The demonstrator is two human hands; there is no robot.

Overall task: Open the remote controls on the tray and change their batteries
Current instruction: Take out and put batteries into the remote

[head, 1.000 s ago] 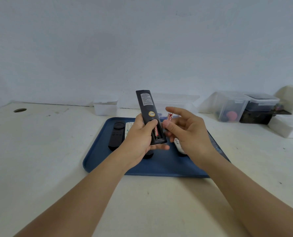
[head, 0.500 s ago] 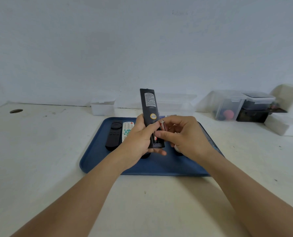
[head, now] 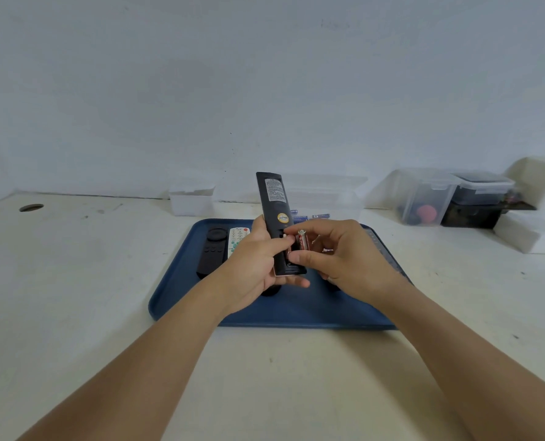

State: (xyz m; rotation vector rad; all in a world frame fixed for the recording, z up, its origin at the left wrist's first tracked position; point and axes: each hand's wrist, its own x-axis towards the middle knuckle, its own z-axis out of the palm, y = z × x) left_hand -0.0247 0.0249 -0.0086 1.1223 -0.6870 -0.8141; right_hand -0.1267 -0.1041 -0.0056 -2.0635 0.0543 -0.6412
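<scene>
My left hand (head: 258, 259) grips a long black remote (head: 276, 206) above the blue tray (head: 296, 310), back side facing me, its battery bay uncovered at the lower end. My right hand (head: 338, 253) pinches a red battery (head: 301, 239) between thumb and fingers at the mouth of that bay. Another red battery shows inside the bay, mostly hidden by my thumb. On the tray's left lie a short black remote (head: 212, 251) and a white remote (head: 237, 238) with coloured buttons, partly behind my left hand.
Blue batteries (head: 320, 215) lie behind the tray in a clear box (head: 328, 194). A small white box (head: 191, 198) stands at the back left. Clear lidded containers (head: 430, 198) and white foam blocks (head: 532, 230) fill the back right. A round hole (head: 31, 207) is in the table's far left.
My right hand has moved left from beside the remote and brought the red battery to the open bay. The left hand has kept the remote upright, almost still.
</scene>
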